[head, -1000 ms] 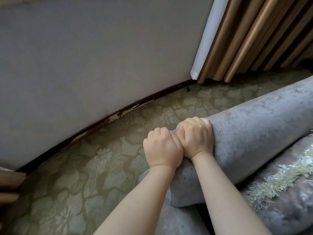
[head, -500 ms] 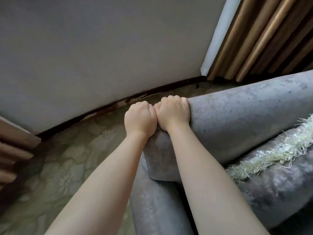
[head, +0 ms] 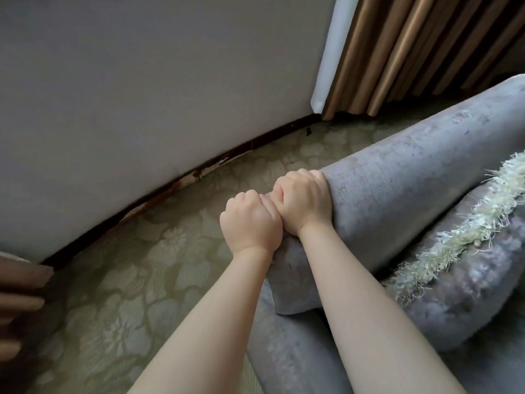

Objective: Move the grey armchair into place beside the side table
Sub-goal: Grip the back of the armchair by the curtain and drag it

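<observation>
- Grey armchair: fills the right half of the frame. The end of its padded arm sits at frame centre.
- Left hand: fingers curled together over the arm's end, gripping it. Fingertips are hidden.
- Right hand: touching the left hand, with fingers pressed together and hooked over the arm's top edge.
- Fringed cushion: lies on the seat at right.
- Carpet: an open strip separates the chair from the wall.
- Brown wooden object, left edge: cannot tell whether it is the side table.
- Progress (judgement): grip established and repositioning under way. Final placement beside the table and release are not yet done.
</observation>
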`<state>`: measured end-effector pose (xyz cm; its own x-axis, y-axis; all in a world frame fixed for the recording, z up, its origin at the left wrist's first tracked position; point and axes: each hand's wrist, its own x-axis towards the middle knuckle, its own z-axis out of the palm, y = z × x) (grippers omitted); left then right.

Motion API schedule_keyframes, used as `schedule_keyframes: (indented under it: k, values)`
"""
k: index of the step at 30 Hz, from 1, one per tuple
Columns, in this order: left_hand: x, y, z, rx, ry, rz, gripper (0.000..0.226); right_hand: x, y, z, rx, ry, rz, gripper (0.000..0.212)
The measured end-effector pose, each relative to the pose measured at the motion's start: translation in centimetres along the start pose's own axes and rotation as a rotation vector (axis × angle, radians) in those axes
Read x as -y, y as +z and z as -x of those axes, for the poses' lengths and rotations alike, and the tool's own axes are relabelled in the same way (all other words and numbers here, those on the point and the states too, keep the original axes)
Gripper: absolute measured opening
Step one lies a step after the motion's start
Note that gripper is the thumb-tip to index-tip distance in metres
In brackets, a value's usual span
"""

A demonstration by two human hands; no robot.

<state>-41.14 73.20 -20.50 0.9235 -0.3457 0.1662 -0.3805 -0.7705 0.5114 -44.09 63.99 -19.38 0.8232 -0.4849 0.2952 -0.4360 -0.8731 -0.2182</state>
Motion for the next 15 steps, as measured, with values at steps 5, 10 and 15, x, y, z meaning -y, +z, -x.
schedule_keyframes:
  k: [5, 10, 15]
  values:
    - [0.08, 0.36, -0.26, -0.016, 0.051, 0.008, 0.051, -0.03, 0.19, -0.24, -0.093, 0.010, -0.058, 0.036]
    - [0.02, 0.44, -0.61, -0.063, 0.074, 0.060, 0.050, 0.13, 0.20, -0.51, -0.121, 0.003, -0.068, 0.036]
    - [-0.32, 0.43, -0.79, -0.103, 0.085, 0.074, 0.054, -0.04, 0.35, -0.86, -0.110, -0.007, -0.085, 0.040]
